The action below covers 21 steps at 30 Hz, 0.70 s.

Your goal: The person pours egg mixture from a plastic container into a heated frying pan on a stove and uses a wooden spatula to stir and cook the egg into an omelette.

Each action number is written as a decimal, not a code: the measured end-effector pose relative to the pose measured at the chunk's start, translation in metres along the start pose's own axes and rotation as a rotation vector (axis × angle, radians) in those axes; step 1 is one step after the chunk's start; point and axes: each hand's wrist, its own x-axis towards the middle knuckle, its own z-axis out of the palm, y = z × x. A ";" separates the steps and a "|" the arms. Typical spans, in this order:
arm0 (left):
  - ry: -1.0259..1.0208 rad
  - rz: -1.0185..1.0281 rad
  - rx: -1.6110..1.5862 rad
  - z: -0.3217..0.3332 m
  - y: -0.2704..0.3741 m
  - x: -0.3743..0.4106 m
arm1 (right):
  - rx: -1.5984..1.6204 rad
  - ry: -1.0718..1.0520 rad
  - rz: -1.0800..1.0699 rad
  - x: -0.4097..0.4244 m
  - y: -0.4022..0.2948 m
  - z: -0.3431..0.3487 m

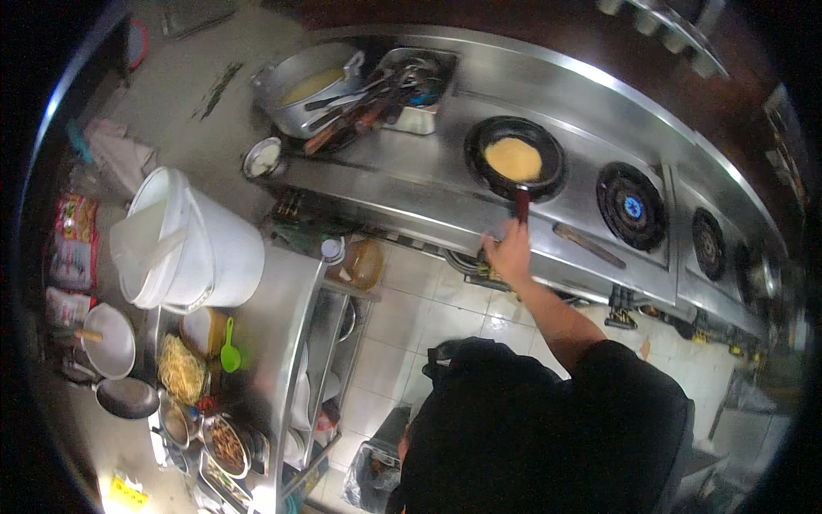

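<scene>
A black frying pan [551,157] sits on a stove burner, with a round, flat yellow layer [514,159] that looks like egg or batter inside it. Its dark red handle points towards me, and my right hand [510,254], slightly blurred, is closed around the handle's near end. My left hand is out of view; only a sliver of skin shows beside my black shirt. To the right of the pan, a brown, flat wooden tool [589,245] lies on the steel stove top. Beyond it a lit burner [632,205] shows a blue flame with nothing on it.
A large pot [273,106], a steel container of utensils [417,121] and a small bowl [263,157] stand left of the pan. On the side counter are a white bucket [231,257], a green spoon [230,353], noodles [182,369] and several bowls. A lined bin [369,475] stands below.
</scene>
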 end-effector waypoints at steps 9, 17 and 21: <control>-0.007 -0.187 -0.403 -0.054 0.030 0.035 | 0.147 0.006 0.374 0.072 0.098 0.030; 0.176 0.023 0.056 0.040 0.063 0.018 | 0.172 -0.052 0.209 0.083 0.125 -0.030; 0.110 0.194 0.626 0.080 0.055 0.048 | 0.221 -0.080 0.067 0.094 0.164 -0.050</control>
